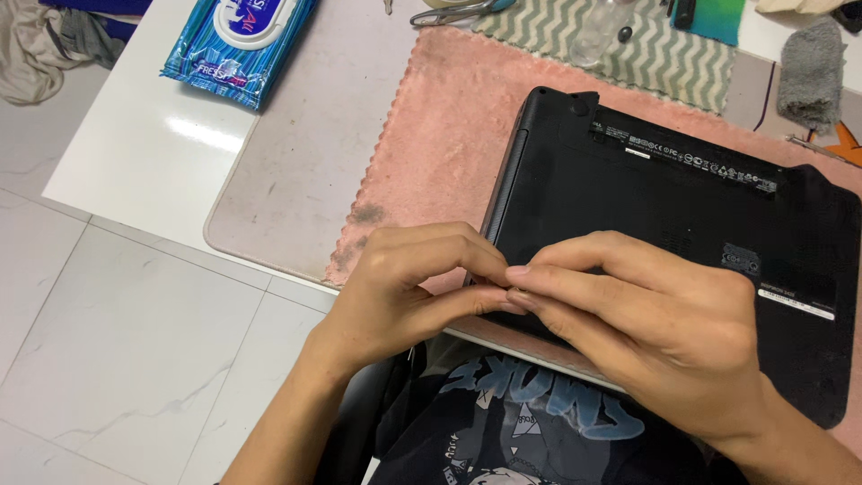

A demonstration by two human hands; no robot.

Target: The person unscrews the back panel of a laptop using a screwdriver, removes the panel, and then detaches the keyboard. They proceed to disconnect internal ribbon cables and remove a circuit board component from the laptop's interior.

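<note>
A: Start from the left. What are the hands doing?

B: The left hand is curled, its thumb and fingers drawn together at the near left corner of the black laptop. The right hand comes in from the other side, fingers stretched and pressed close, so the two sets of fingertips meet over that corner edge. Whether something tiny is pinched between them, I cannot tell; the fingers hide it.

A: And the laptop itself?

B: It lies shut and upside down, underside facing up, on a pink cloth, beneath and beyond both hands, mostly behind the right one. Its near edge is closest to the person's body.

A: How would it handle?

B: I'd judge it stiff, fairly heavy, with a matte plastic shell, not slippery but easy to scratch. The edges and corners look the safest hold; the flat bottom panel offers no grip.

A: Which way does it run?

B: Its long axis runs from the left hand's corner away to the right, tilted slightly, the far right end lower in view. The ridged hinge side faces away to the upper left.

A: Anything else?

B: A blue wipes packet sits well beyond the left hand.
</note>
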